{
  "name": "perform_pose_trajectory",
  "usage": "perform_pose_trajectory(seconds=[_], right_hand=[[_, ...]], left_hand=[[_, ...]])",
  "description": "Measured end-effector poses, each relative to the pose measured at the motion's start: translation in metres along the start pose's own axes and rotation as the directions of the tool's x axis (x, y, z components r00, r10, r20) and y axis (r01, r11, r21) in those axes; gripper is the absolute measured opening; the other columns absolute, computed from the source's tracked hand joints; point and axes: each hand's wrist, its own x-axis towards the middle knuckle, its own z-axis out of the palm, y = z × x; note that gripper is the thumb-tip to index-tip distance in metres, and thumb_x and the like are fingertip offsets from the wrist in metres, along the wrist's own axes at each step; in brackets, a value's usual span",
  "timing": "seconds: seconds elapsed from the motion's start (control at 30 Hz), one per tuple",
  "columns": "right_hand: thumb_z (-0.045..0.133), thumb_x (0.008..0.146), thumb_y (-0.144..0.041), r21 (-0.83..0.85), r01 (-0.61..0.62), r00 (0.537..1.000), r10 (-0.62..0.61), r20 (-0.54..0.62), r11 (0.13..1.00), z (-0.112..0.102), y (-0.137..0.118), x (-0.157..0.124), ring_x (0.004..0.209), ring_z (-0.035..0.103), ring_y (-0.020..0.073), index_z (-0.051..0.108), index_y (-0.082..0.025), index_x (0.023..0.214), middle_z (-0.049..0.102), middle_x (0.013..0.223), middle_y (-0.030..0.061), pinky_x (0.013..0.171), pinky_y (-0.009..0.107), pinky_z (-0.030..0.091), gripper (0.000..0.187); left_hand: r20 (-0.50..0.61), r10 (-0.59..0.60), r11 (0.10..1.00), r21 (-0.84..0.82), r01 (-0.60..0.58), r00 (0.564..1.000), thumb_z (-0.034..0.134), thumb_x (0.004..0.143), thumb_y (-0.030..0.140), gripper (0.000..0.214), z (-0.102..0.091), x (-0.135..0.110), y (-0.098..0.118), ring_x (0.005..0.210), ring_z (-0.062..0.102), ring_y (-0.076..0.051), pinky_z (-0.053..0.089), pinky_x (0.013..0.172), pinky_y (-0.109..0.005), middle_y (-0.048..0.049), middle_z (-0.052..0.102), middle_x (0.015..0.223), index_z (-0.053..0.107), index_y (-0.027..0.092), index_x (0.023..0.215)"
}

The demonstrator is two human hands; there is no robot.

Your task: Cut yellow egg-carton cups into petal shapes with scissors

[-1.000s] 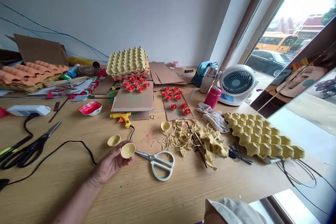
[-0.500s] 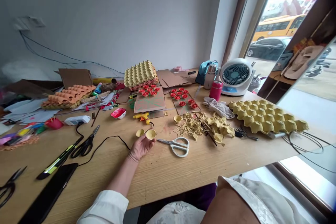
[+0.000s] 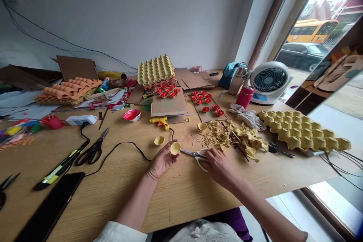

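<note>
My left hand (image 3: 163, 162) pinches a small yellow egg-carton cup (image 3: 175, 148) at its edge, with the hollow side facing me. My right hand (image 3: 220, 164) is over the white handles of a pair of scissors (image 3: 195, 154), its fingers curled at the loops. The scissor blades point left, close to the held cup. Just behind my left hand, another yellow cup (image 3: 159, 141) rests on the table. More cups (image 3: 202, 126) sit together beside a heap of torn carton scraps (image 3: 224, 136).
A yellow glue gun (image 3: 160, 121) lies behind the cups. Red paper-pulp flowers (image 3: 168, 91) stand on cardboard. At right are an egg tray (image 3: 303, 130), a fan (image 3: 269, 82) and a pink can (image 3: 245, 96). Black scissors (image 3: 92, 148) and a cutter (image 3: 61, 168) lie at left.
My right hand has come in from below and taken hold of the scissors' handles. My left hand still holds the cup. The view has shifted slightly.
</note>
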Motion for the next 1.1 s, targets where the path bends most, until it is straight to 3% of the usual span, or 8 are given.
perform_pose_trajectory(seconds=[0.17,0.27,0.33,0.43,0.57,0.7,0.87,1.1], right_hand=[[0.055,0.088,-0.013,-0.099,-0.009,0.995,0.019,0.102,0.995,0.014,0.020,0.006,0.090,0.061,0.0287,0.063,-0.022,0.097,0.062,0.094,0.0079,0.083,0.041,0.049,0.015],[0.050,0.093,-0.019,-0.069,-0.050,0.987,0.060,0.149,0.996,0.011,0.030,0.013,0.081,0.061,0.0276,0.056,-0.022,0.092,0.061,0.086,0.0076,0.075,0.041,0.048,0.007],[0.045,0.098,-0.026,0.060,-0.131,0.968,0.115,0.223,0.990,0.007,0.035,0.016,0.068,0.056,0.0222,0.049,-0.024,0.089,0.056,0.075,0.0028,0.065,0.036,0.044,0.010],[0.045,0.099,-0.032,0.357,-0.284,0.908,0.131,0.397,0.890,-0.001,0.034,0.022,0.068,0.048,0.0171,0.047,-0.024,0.088,0.053,0.076,-0.0005,0.061,0.030,0.039,0.013],[0.056,0.088,-0.030,0.425,-0.498,0.753,0.133,0.645,0.756,-0.004,0.024,0.029,0.067,0.040,0.0132,0.049,-0.020,0.080,0.046,0.072,-0.0033,0.059,0.025,0.033,0.014],[0.053,0.086,-0.045,0.471,-0.613,0.676,0.112,0.728,0.634,0.004,0.021,0.031,0.063,0.037,0.0118,0.047,-0.019,0.074,0.039,0.066,-0.0044,0.056,0.023,0.033,0.029],[0.056,0.080,-0.068,0.540,-0.678,0.669,0.115,0.734,0.499,0.015,0.022,0.025,0.061,0.040,0.0122,0.046,-0.021,0.074,0.042,0.066,-0.0039,0.055,0.022,0.038,0.048],[0.049,0.082,-0.077,0.566,-0.686,0.675,0.108,0.730,0.457,0.030,0.025,0.017,0.057,0.044,0.0119,0.046,-0.020,0.075,0.046,0.065,-0.0033,0.055,0.024,0.038,0.057]], left_hand=[[-0.122,0.062,0.998,0.039,-0.058,0.991,0.080,0.075,0.030,0.038,0.006,0.001,-0.006,0.075,0.063,-0.013,0.048,0.060,-0.020,-0.0075,0.069,0.094,0.068,0.014,0.106],[-0.240,0.176,0.942,0.321,-0.093,0.955,0.080,0.074,0.030,0.035,0.013,-0.001,-0.003,0.075,0.059,-0.012,0.046,0.062,-0.020,-0.0047,0.066,0.093,0.069,0.017,0.104],[-0.264,0.275,0.842,0.531,-0.099,0.924,0.080,0.073,0.025,0.033,0.017,0.000,0.003,0.080,0.059,-0.013,0.048,0.069,-0.021,-0.0031,0.065,0.091,0.069,0.020,0.104],[-0.246,0.377,0.714,0.692,-0.111,0.893,0.077,0.075,0.021,0.032,0.026,0.008,0.011,0.089,0.060,-0.016,0.048,0.078,-0.023,-0.0046,0.065,0.098,0.070,0.022,0.106],[-0.273,0.438,0.760,0.622,-0.191,0.857,0.077,0.074,0.017,0.037,0.037,0.028,0.017,0.102,0.062,-0.020,0.047,0.087,-0.025,-0.0074,0.067,0.108,0.069,0.021,0.110],[-0.275,0.452,0.792,0.561,-0.240,0.848,0.077,0.076,0.024,0.039,0.037,0.044,0.014,0.100,0.063,-0.020,0.049,0.085,-0.026,-0.0083,0.068,0.110,0.067,0.020,0.114],[-0.188,0.431,0.770,0.586,-0.251,0.883,0.074,0.081,0.035,0.039,0.028,0.048,0.005,0.087,0.064,-0.017,0.052,0.087,-0.029,-0.0069,0.069,0.102,0.066,0.019,0.116],[-0.123,0.436,0.719,0.643,-0.263,0.892,0.072,0.083,0.028,0.035,0.032,0.043,0.001,0.099,0.063,-0.017,0.051,0.088,-0.025,-0.0059,0.067,0.104,0.066,0.022,0.116]])
